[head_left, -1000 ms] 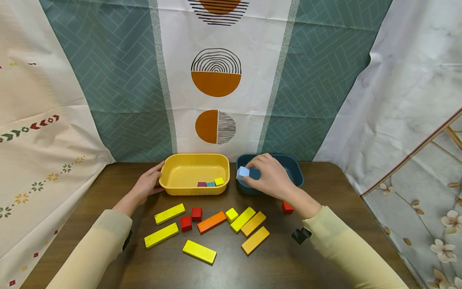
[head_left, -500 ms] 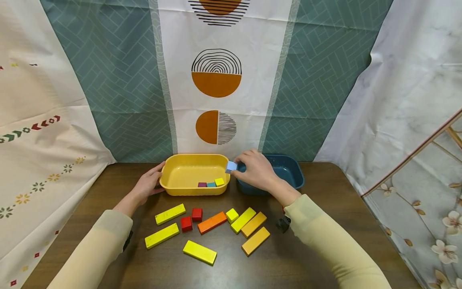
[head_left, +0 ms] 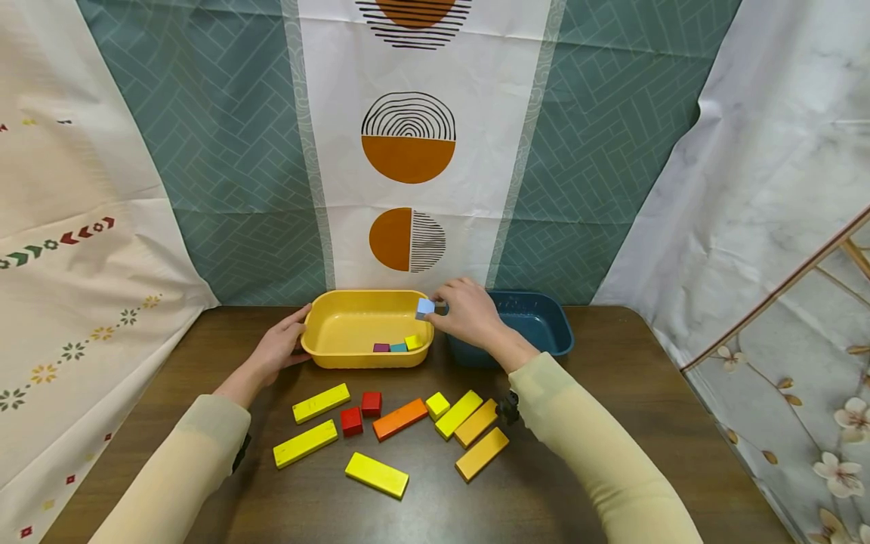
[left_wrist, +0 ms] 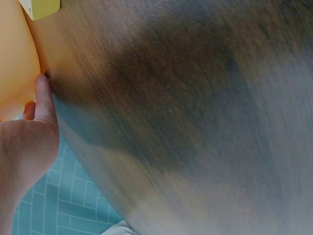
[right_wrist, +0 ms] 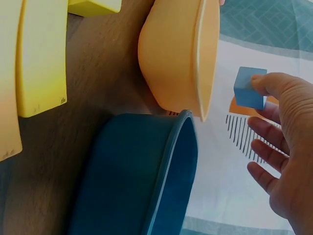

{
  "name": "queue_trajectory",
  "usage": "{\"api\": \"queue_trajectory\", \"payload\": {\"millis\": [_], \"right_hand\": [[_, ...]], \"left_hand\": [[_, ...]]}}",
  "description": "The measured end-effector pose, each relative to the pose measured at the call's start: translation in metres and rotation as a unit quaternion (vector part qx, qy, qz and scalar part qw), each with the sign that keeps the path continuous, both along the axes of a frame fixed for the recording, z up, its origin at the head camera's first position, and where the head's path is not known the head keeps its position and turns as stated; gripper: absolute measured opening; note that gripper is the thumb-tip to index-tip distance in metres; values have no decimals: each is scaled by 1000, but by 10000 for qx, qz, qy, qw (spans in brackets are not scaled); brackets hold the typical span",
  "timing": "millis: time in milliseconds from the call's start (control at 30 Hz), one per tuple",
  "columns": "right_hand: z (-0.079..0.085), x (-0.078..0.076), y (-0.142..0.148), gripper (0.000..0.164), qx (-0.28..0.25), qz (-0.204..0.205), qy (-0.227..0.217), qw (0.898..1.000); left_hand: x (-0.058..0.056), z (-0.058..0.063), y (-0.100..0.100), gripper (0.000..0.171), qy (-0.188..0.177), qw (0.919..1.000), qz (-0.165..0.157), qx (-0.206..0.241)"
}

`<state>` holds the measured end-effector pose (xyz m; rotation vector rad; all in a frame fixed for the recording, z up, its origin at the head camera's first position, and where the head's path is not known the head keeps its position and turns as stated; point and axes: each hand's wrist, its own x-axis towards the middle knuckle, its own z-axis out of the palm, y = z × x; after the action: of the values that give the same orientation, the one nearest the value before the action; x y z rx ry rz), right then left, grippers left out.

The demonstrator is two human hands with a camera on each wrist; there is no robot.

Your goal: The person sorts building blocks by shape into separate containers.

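Observation:
My right hand (head_left: 469, 313) pinches a light blue cube (head_left: 424, 308) between thumb and fingertips, over the right end of the yellow tub (head_left: 370, 361). In the right wrist view the same blue cube (right_wrist: 250, 88) is held up beyond the tub rims, the other fingers spread loosely. A purple cube (head_left: 381, 347), a teal cube (head_left: 398, 347) and a yellow cube (head_left: 413, 342) lie inside the yellow tub near its front wall. At the tub's left end rests my left hand (head_left: 277, 349); in the left wrist view an extended finger (left_wrist: 45, 100) touches the outer wall.
The dark blue tub (head_left: 537, 325) stands right of the yellow one, partly behind my right hand. Nearer on the wooden table lie red cubes (head_left: 351, 421), an orange block (head_left: 399, 420), a yellow cube (head_left: 437, 406) and several long yellow blocks (head_left: 377, 474). A patterned cloth (head_left: 238, 189) hangs behind.
My right hand has moved left with the light blue cube, from over the dark blue tub to over the yellow tub's right end. The left hand stays at the yellow tub.

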<state>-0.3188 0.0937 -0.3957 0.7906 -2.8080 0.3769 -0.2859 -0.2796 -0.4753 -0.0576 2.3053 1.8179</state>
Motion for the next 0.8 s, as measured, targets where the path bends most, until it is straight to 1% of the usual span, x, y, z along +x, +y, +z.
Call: {"api": "queue_trajectory", "payload": {"millis": [167,333,533,800], "right_hand": [[-4,-6,-6,38,38,-56,-90,9999],[-9,-11,-13,38,226,-167,-128,9995],[-14,-14,-20,39,504,-181,-155,9984],[-16,-16,-26,43,615,-229,-74,9978]], "left_hand": [[0,0,1,58,-20,10000,23,13],[1,2,1,58,26,10000,4,39],[1,2,2,59,-4,10000,29,46],[-1,1,2,59,0,10000,37,45]]}}
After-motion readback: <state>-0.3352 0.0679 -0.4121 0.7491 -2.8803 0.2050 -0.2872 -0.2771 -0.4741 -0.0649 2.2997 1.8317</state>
